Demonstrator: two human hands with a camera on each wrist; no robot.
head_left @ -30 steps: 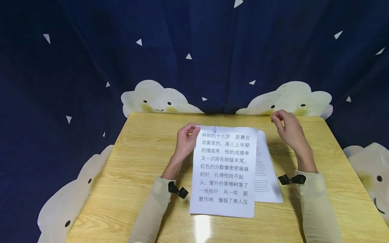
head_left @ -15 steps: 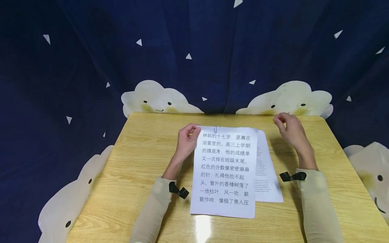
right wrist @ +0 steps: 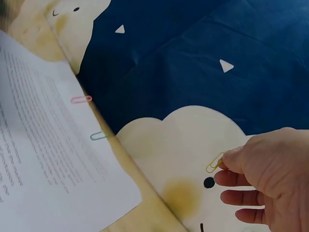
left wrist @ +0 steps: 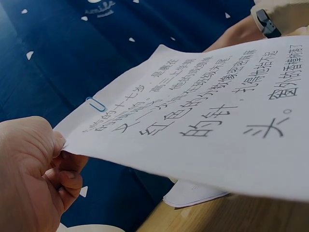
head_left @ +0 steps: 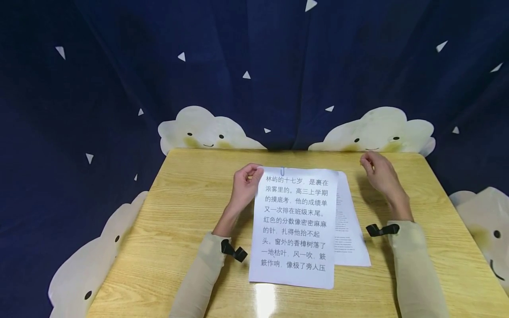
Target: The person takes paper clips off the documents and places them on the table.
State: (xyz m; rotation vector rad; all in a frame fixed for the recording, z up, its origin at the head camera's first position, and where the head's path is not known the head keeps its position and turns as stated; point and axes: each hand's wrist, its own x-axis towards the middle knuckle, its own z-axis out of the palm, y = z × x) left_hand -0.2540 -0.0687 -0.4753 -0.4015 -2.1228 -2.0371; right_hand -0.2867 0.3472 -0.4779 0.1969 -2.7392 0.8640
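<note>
My left hand [head_left: 244, 187] pinches the top left corner of a white sheet of paper [head_left: 294, 227] with large Chinese print, holding it raised and tilted above the table. A blue paper clip [left wrist: 96, 104] sits on that sheet's top edge. Between the thumb and index finger of my right hand [head_left: 383, 176] is a yellow paper clip [right wrist: 215, 163], apart from any paper. Below and partly behind the raised sheet lies a second printed sheet [head_left: 350, 221] with small text. Along its far edge the right wrist view shows a pink paper clip [right wrist: 81, 99] and a green paper clip [right wrist: 99, 136].
The light wooden table [head_left: 183, 212] extends around both papers, its far edge just beyond the hands. Behind it hangs a dark blue curtain [head_left: 222, 101] with white triangles and cloud faces. A black band [head_left: 383, 230] circles the right sleeve, and another the left.
My right hand has drifted slightly right and towards the near side, still pinching the yellow paper clip. The left hand and its sheet have hardly moved.
</note>
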